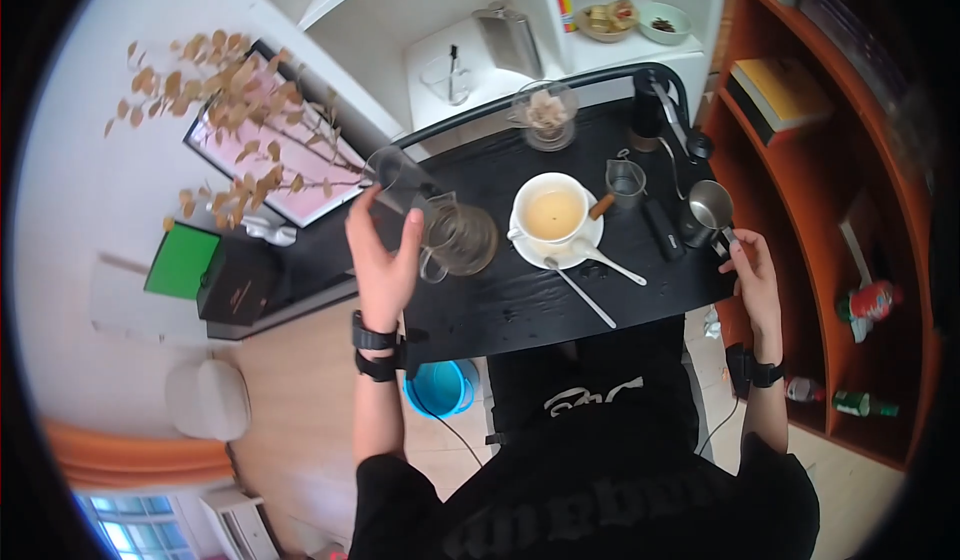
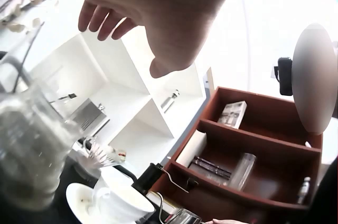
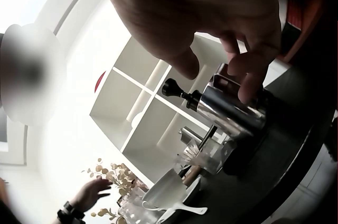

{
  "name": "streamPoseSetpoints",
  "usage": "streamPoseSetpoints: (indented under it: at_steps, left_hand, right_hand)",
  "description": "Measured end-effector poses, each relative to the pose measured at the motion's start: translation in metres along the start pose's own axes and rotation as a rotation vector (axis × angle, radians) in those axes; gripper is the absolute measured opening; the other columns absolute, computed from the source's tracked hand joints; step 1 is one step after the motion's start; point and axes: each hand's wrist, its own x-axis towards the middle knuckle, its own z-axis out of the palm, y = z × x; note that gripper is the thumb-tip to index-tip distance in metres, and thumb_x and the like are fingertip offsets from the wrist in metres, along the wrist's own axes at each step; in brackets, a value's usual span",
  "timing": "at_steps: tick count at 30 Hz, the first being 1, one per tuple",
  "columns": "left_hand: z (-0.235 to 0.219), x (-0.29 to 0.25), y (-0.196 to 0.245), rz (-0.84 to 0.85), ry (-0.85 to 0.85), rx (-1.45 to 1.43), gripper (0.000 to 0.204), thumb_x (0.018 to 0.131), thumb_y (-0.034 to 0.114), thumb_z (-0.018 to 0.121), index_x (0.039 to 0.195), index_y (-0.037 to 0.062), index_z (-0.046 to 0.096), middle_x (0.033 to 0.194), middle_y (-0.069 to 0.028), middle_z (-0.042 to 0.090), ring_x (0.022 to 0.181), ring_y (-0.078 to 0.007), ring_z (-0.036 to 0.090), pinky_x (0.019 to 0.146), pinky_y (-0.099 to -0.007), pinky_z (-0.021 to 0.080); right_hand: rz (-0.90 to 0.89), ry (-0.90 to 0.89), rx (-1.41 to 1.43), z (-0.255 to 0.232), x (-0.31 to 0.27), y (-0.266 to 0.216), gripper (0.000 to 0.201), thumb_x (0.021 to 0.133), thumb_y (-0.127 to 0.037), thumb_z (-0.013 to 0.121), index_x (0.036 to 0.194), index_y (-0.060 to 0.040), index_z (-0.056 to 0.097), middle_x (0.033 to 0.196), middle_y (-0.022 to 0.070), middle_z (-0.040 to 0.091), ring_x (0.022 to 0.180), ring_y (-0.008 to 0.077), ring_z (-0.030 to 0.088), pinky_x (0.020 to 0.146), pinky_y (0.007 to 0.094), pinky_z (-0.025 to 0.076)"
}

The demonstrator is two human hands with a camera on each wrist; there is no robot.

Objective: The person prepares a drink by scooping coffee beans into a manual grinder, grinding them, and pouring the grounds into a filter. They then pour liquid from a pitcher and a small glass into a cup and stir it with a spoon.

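My left hand (image 1: 388, 260) stands open, fingers and thumb spread, beside a clear glass jug (image 1: 462, 238) with a handle and a glass vase (image 1: 398, 178) of dried branches. In the left wrist view no object lies in its fingers. At the table's right edge my right hand (image 1: 755, 285) is at the handle of a steel pitcher (image 1: 710, 205). The right wrist view shows its fingertips close at the handle (image 3: 226, 83), with the thumb apart from it. Between the hands a white cup (image 1: 553, 210) of pale tan liquid sits on a saucer (image 1: 524, 248), with a white spoon (image 1: 612, 263).
A metal spoon (image 1: 585, 295) lies near the front of the black table (image 1: 480, 325). Behind are a small glass measuring cup (image 1: 626, 182), a black handheld device (image 1: 663, 230), a glass dripper with paper (image 1: 548, 115) and a grinder (image 1: 647, 110). Shelves (image 1: 790, 190) flank the right.
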Motion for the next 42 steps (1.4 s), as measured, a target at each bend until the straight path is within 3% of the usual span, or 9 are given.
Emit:
streamPoseSetpoints:
  at_steps: [5, 10, 17, 19, 23, 29, 34, 38, 42]
  left_hand:
    - [0.034, -0.057, -0.034, -0.357, -0.013, -0.231, 0.046, 0.096, 0.035, 0.067, 0.122, -0.0017, 0.057, 0.111, -0.0159, 0.064, 0.104, -0.0278, 0.062, 0.091, -0.0365, 0.049]
    - [0.051, -0.063, -0.048, -0.446, 0.027, -0.310, 0.047, 0.097, 0.038, 0.065, 0.116, -0.0039, 0.057, 0.106, -0.0166, 0.061, 0.099, -0.0291, 0.060, 0.086, -0.0379, 0.049]
    - [0.035, -0.017, 0.011, 0.034, 0.191, 0.020, 0.051, 0.086, 0.025, 0.077, 0.121, -0.0035, 0.054, 0.118, -0.0216, 0.056, 0.108, -0.0406, 0.055, 0.096, -0.0449, 0.044]
    - [0.035, 0.016, 0.033, 0.180, 0.136, -0.051, 0.055, 0.083, 0.022, 0.080, 0.125, -0.0007, 0.054, 0.119, -0.0165, 0.057, 0.109, -0.0331, 0.056, 0.094, -0.0398, 0.046]
    - [0.074, 0.091, 0.053, 0.349, -0.032, -0.215, 0.063, 0.080, 0.028, 0.083, 0.127, -0.0018, 0.052, 0.120, -0.0202, 0.057, 0.113, -0.0346, 0.057, 0.098, -0.0407, 0.046]
    - [0.176, 0.160, 0.035, 0.348, -0.556, 0.287, 0.111, 0.063, 0.058, 0.087, 0.142, -0.0058, 0.041, 0.136, -0.0301, 0.051, 0.127, -0.0448, 0.050, 0.110, -0.0450, 0.040]
    - [0.221, 0.170, 0.024, 0.294, -0.651, 0.165, 0.114, 0.060, 0.054, 0.088, 0.145, -0.0045, 0.039, 0.137, -0.0294, 0.050, 0.126, -0.0456, 0.051, 0.109, -0.0454, 0.043]
    - [0.198, 0.173, 0.027, 0.337, -0.598, 0.079, 0.103, 0.063, 0.045, 0.085, 0.143, -0.0050, 0.042, 0.131, -0.0300, 0.054, 0.122, -0.0440, 0.054, 0.106, -0.0456, 0.045]
    - [0.123, 0.160, 0.057, 0.425, -0.454, -0.048, 0.094, 0.064, 0.040, 0.084, 0.137, -0.0062, 0.046, 0.126, -0.0282, 0.057, 0.117, -0.0437, 0.055, 0.102, -0.0444, 0.047]
  right_hand:
    - [0.022, -0.149, 0.143, 0.002, 0.021, 0.015, 0.024, 0.105, -0.030, 0.054, 0.104, -0.0086, 0.064, 0.103, 0.0017, 0.067, 0.078, 0.0048, 0.064, 0.060, 0.0182, 0.044]
    - [0.064, -0.166, 0.159, 0.002, 0.015, 0.008, 0.024, 0.107, -0.028, 0.051, 0.097, -0.0100, 0.063, 0.097, 0.0013, 0.069, 0.078, 0.0052, 0.064, 0.067, 0.0201, 0.047]
    - [0.035, -0.145, 0.074, -0.004, 0.006, 0.009, 0.022, 0.105, -0.026, 0.054, 0.095, -0.0090, 0.062, 0.094, 0.0025, 0.069, 0.079, 0.0071, 0.064, 0.068, 0.0216, 0.047]
    - [0.033, -0.163, 0.105, -0.006, 0.008, 0.014, 0.022, 0.105, -0.026, 0.054, 0.095, -0.0086, 0.062, 0.093, 0.0027, 0.069, 0.079, 0.0074, 0.063, 0.068, 0.0217, 0.047]
    - [0.002, -0.153, 0.114, -0.004, 0.006, 0.017, 0.023, 0.105, -0.026, 0.054, 0.093, -0.0076, 0.063, 0.092, 0.0026, 0.069, 0.078, 0.0073, 0.063, 0.068, 0.0219, 0.047]
    - [-0.021, -0.127, 0.140, 0.000, -0.001, 0.017, 0.024, 0.105, -0.026, 0.055, 0.094, -0.0063, 0.063, 0.091, 0.0019, 0.069, 0.077, 0.0067, 0.061, 0.068, 0.0225, 0.046]
    - [-0.011, -0.127, 0.161, 0.000, -0.003, 0.016, 0.026, 0.106, -0.028, 0.053, 0.093, -0.0065, 0.063, 0.091, 0.0018, 0.067, 0.078, 0.0073, 0.060, 0.069, 0.0231, 0.046]
    - [-0.027, -0.145, 0.167, -0.004, -0.002, 0.016, 0.030, 0.107, -0.029, 0.050, 0.092, -0.0070, 0.062, 0.091, 0.0016, 0.067, 0.076, 0.0069, 0.059, 0.069, 0.0225, 0.044]
    - [-0.045, -0.113, 0.171, -0.006, -0.002, 0.018, 0.031, 0.107, -0.030, 0.050, 0.089, -0.0083, 0.063, 0.086, 0.0000, 0.066, 0.073, 0.0055, 0.056, 0.067, 0.0219, 0.041]
